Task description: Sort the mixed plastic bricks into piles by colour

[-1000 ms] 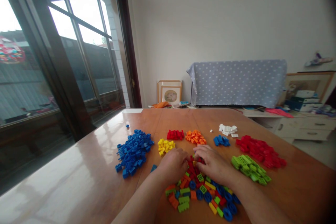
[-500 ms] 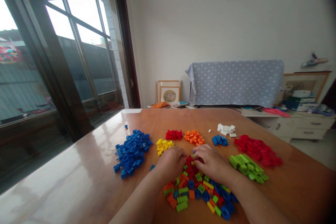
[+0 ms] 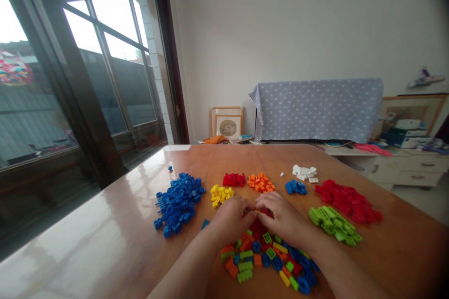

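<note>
Sorted piles of toy bricks (image 3: pixel 178 204) are ranged across a tabletop (image 3: pixel 105 215), a mixed heap (image 3: pixel 266 259) placed before them, a framed picture (image 3: pixel 227 126) propped beyond.

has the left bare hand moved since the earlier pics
Yes, the left bare hand has shifted slightly rightward, away from the yellow plastic brick pile and nearer the right bare hand.
</note>
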Tool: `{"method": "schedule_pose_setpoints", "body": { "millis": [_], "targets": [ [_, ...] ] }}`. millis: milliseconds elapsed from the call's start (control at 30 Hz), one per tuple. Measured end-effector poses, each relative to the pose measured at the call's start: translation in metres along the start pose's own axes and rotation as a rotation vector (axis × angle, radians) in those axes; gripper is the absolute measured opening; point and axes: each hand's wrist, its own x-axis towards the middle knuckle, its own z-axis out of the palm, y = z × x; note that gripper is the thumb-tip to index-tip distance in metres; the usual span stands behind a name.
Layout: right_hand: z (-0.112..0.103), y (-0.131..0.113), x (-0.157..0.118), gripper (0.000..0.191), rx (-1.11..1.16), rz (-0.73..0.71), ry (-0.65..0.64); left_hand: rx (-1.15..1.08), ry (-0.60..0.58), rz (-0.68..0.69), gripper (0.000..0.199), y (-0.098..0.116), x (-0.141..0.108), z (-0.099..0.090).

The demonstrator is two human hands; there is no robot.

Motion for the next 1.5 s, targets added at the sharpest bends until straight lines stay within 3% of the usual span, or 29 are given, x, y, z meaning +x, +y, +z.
{"method": "schedule_pose_setpoints", "body": {
  "millis": [333,433,567,667,1033,1300,1500],
  "targets": [
    [0.001,-0.001,0.002,0.017,0.063,-0.031,0.043,-0.294,-0.027,-0.204,0.031,-0.018,0.003,0.007],
    [0.001,0.001,0.001,0.024,0.062,0.022,0.049,-0.251,0.075,-0.262,0.031,-0.027,0.004,-0.002],
    [-0.001,0.005,0.0,0.022,0.04,0.081,0.065,-0.074,0.305,-0.379,0.028,-0.045,0.002,-0.028],
    [-0.002,0.008,0.0,0.022,0.03,0.112,0.077,0.106,0.366,-0.45,0.024,-0.054,-0.003,-0.042],
    [-0.002,0.011,0.0,0.024,0.023,0.156,0.113,0.399,0.223,-0.472,0.026,-0.044,-0.008,-0.042],
    [-0.005,0.013,-0.001,0.02,0.005,0.167,0.102,0.404,0.246,-0.481,0.026,-0.046,-0.009,-0.042],
    [-0.015,0.002,-0.006,0.013,-0.025,0.126,-0.049,0.231,0.223,-0.367,0.026,-0.038,-0.004,-0.033]
  ]
}}
